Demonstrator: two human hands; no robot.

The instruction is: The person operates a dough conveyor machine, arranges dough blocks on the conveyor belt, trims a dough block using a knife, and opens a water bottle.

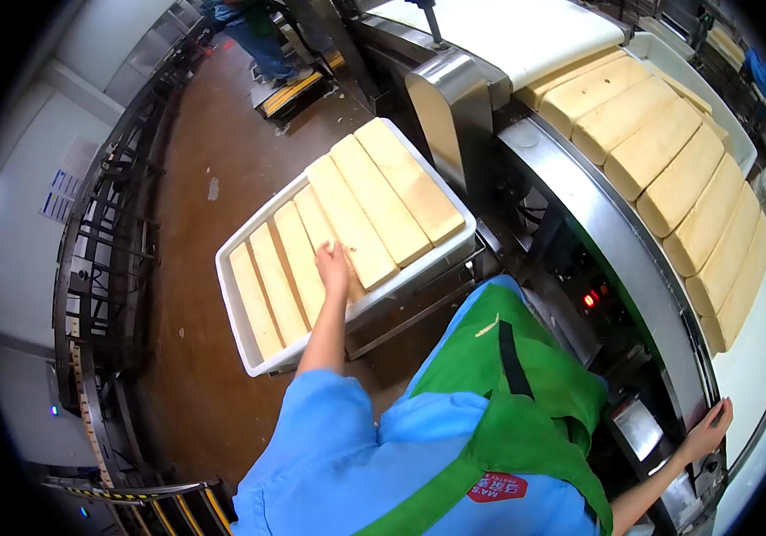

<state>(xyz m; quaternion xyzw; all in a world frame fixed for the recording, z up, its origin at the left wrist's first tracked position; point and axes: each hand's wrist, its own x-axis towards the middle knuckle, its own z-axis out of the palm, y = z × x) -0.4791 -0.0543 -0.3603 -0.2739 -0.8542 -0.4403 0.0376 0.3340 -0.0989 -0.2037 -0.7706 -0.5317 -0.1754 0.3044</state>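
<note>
Long pale-yellow loaves (383,192) lie side by side in a white tub (233,326) to my left, some stacked higher on its right side. My left hand (333,268) reaches down onto them, beside the end of a raised loaf. Its fingers are bent together in a pinch; whatever is between them is too small to make out. Low on the right, my right hand (707,433) is at the conveyor's edge, fingers stretched out and holding nothing. Above that hand, a row of similar loaves (669,165) sits on the white conveyor belt (749,380).
The tub rests on a metal frame (414,313) beside the conveyor's steel side rail (597,214). A shiny metal cover (450,98) stands behind it. Another person (262,45) stands on a low platform (292,94) at the back. Dark metal racks (101,259) line the left wall.
</note>
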